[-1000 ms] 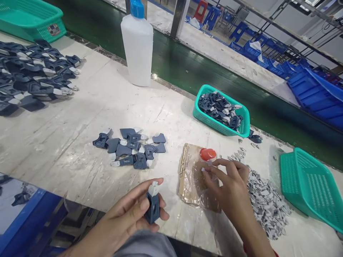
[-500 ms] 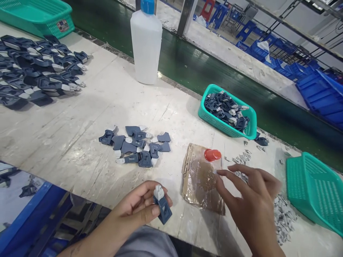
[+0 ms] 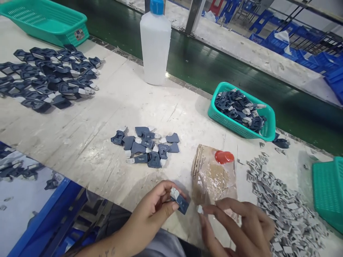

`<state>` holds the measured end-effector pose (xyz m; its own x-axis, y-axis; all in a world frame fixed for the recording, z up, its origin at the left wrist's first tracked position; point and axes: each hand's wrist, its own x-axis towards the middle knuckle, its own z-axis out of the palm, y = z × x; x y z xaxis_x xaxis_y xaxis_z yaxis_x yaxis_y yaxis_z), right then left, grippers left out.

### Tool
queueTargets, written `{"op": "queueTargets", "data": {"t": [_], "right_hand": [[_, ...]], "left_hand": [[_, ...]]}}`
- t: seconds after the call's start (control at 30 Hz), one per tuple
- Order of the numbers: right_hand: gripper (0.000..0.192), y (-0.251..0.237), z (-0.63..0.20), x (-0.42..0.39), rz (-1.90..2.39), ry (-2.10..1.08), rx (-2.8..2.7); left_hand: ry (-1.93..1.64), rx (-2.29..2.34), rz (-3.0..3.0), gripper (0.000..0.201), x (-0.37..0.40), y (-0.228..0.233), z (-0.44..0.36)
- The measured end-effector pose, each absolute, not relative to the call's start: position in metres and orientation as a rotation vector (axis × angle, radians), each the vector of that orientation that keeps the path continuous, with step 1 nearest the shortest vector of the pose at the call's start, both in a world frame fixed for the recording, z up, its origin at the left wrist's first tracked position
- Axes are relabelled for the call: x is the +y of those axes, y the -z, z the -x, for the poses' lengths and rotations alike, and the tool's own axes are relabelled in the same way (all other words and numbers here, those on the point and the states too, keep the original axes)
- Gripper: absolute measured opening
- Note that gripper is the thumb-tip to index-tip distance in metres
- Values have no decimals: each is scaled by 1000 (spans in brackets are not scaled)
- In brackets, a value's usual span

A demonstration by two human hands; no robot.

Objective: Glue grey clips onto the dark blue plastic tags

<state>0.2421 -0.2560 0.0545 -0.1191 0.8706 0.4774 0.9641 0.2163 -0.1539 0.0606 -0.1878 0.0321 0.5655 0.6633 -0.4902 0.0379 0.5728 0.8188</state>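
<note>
Dark blue part (image 3: 183, 206) with a white end is what I see in the left hand (image 3: 152, 212), just past the near left corner of the cardboard pad (image 3: 197, 162). The left thumb and fingers pinch it from both sides, and the white end tips up and away from me. The right hand (image 3: 242, 225) is by the near edge of the pad and hides some of it. Its thumb and first finger pinch a small white piece (image 3: 200, 209). I see a little gap between that piece and the blue part.

On the pad sits a red cap (image 3: 224, 157). Left of the pad, a small bunch of blue and white parts (image 3: 147, 143) lies on the counter (image 3: 107, 121). Right of the pad is a big heap of gray bits (image 3: 288, 203). Behind the pad, to the right, I see a green basket (image 3: 227, 124) full of more blue parts. A white bottle (image 3: 155, 48) with a blue lid stands far behind the pad, to the left.
</note>
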Motion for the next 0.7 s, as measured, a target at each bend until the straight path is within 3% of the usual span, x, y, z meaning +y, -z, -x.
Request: {"op": "queueTargets", "data": {"t": [0.5, 0.7], "right_hand": [[9, -36, -205, -256, 1785, 20, -1783], [30, -35, -191, -264, 1743, -38, -1793]], "left_hand": [[-442, 912, -898, 11, -191, -32, -61], [-490, 909, -808, 9, -187, -31, -59]]}}
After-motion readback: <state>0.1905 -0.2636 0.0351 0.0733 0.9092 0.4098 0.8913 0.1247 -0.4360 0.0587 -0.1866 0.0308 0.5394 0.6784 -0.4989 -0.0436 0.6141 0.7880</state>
